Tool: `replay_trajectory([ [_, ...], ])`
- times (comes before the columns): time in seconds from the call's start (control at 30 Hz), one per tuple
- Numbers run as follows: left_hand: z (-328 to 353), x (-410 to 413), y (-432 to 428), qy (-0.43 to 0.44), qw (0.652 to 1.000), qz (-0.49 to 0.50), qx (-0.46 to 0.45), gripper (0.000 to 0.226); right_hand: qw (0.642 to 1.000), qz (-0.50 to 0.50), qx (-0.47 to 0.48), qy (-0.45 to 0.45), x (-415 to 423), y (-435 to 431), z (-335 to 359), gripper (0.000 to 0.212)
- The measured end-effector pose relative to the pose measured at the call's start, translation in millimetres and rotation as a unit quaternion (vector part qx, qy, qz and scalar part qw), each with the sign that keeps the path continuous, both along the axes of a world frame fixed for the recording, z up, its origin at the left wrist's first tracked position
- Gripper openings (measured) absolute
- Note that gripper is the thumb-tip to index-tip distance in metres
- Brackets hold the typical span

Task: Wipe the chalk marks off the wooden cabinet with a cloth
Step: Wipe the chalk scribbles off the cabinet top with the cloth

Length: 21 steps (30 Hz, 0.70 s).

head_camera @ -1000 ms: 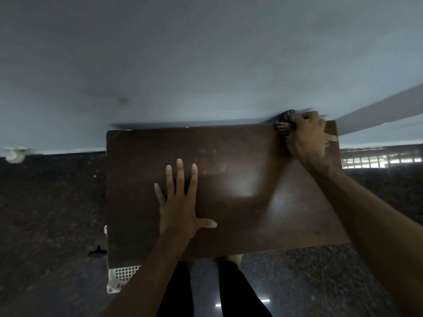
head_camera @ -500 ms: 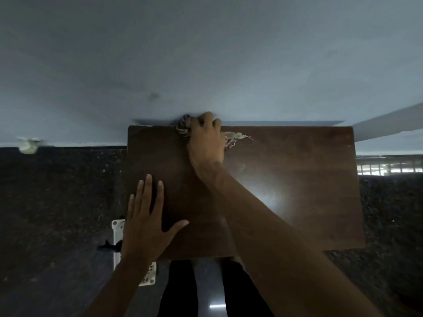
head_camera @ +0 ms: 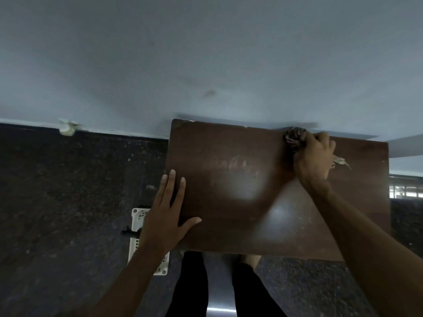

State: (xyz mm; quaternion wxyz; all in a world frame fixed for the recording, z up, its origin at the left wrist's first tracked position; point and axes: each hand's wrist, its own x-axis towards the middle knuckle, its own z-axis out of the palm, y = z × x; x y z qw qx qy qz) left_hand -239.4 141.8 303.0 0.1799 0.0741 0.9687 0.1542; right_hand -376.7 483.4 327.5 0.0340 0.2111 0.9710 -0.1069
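Right hand (head_camera: 313, 154) gripping cloth (head_camera: 294, 137), left hand (head_camera: 166, 216) flat on cabinet (head_camera: 240, 213)

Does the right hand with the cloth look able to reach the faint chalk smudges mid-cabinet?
Probably yes. The right hand grips the dark bunched cloth at the back edge of the brown wooden cabinet; bare wood separates it from the faint white chalk smudges, and the left hand rests aside.

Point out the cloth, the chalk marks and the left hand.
cloth (head_camera: 294, 138), head view, on its bunched dark end.
chalk marks (head_camera: 235, 164), head view, on the middle of the faint white smudges.
left hand (head_camera: 163, 217), head view, on the back of the hand.
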Motion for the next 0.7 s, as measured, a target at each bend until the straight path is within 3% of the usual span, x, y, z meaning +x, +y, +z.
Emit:
replay_trajectory([
  [0.1, -4, 2, -2, 0.007, 1.000, 0.000, 0.015, 0.103, 1.000, -0.006, -0.017, 0.007, -11, -42, -3, 0.046],
  [0.43, -5, 7, -23, 0.040, 0.997, -0.057, 0.019, 0.078, 0.982, 0.180, -0.056, -0.031, -43, -231, 0, 0.037],
  [0.7, -14, 10, -62, 0.095, 0.993, -0.058, 0.028, 0.055, 0.956, 0.290, -0.047, -0.004, -45, -241, -7, 0.050],
])
